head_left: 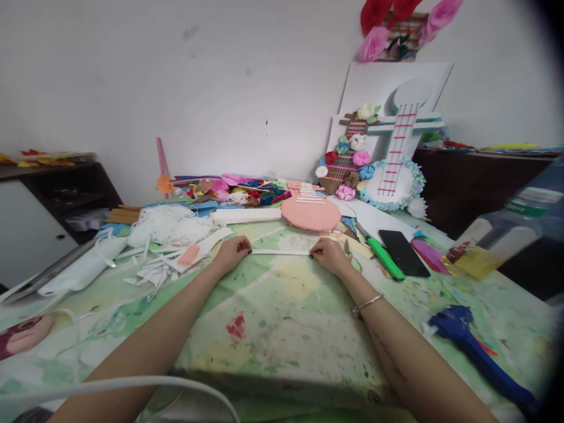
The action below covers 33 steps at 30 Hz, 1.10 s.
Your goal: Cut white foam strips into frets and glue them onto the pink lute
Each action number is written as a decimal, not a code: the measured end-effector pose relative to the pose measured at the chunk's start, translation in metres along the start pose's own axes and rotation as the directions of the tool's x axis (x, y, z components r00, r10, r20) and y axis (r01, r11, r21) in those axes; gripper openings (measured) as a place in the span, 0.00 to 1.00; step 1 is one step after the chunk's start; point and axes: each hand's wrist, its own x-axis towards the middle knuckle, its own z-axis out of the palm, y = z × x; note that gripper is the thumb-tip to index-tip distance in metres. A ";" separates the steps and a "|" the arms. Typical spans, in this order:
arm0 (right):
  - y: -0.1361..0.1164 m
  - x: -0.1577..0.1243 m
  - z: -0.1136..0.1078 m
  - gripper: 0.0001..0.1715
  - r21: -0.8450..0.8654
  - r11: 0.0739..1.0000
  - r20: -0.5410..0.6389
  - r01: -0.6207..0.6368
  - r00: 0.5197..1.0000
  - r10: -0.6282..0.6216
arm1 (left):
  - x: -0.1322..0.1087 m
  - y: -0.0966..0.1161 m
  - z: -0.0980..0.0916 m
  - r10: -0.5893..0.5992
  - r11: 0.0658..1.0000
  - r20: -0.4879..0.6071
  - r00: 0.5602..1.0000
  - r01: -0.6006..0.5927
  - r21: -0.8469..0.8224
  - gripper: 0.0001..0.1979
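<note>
Between my two hands a thin white strip point(280, 252) runs level, just over the paint-stained table cover. My left hand point(233, 252) pinches its left end, fingers closed. The right end is pinched in my right hand point(330, 256), whose wrist wears a silver bangle. Just beyond the strip lies a pink lute-shaped paper model point(311, 212) with white bars and strings. Scissors point(348, 249) lie close beside my right hand, partly hidden by it. Left of my left hand are loose white paper scraps point(158, 271).
On the right are a green utility knife point(385, 258), a black phone point(403, 252), a blue glue gun point(480, 352) and a bottle of yellow liquid point(497, 235). Decorated instrument models point(396, 153) lean against the wall. White shredded strands point(171, 224) and a white cable point(132, 382) are on the left.
</note>
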 end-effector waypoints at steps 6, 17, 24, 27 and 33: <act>0.000 0.001 0.000 0.12 -0.012 1.000 0.008 -0.025 1.000 0.025 | 0.001 -0.011 -0.012 0.138 0.990 0.067 0.988 -0.136 -0.032 0.07; -0.007 -0.001 -0.002 0.12 -0.039 0.998 0.029 -0.052 0.998 0.053 | 0.004 -0.003 -0.010 0.216 0.974 0.060 0.975 -0.219 0.055 0.09; -0.007 0.001 -0.001 0.12 -0.057 0.996 0.044 -0.061 0.997 0.064 | 0.006 0.001 -0.005 0.045 0.990 0.035 0.998 -0.050 0.135 0.05; -0.006 0.002 0.001 0.13 -0.057 0.995 0.040 -0.079 0.996 0.081 | 0.008 0.001 -0.003 -0.039 0.988 0.027 0.999 0.034 0.151 0.04; -0.005 0.004 0.004 0.16 -0.040 0.993 0.024 -0.114 0.993 0.115 | 0.011 0.003 0.002 -0.163 0.969 -0.033 0.986 0.166 0.182 0.03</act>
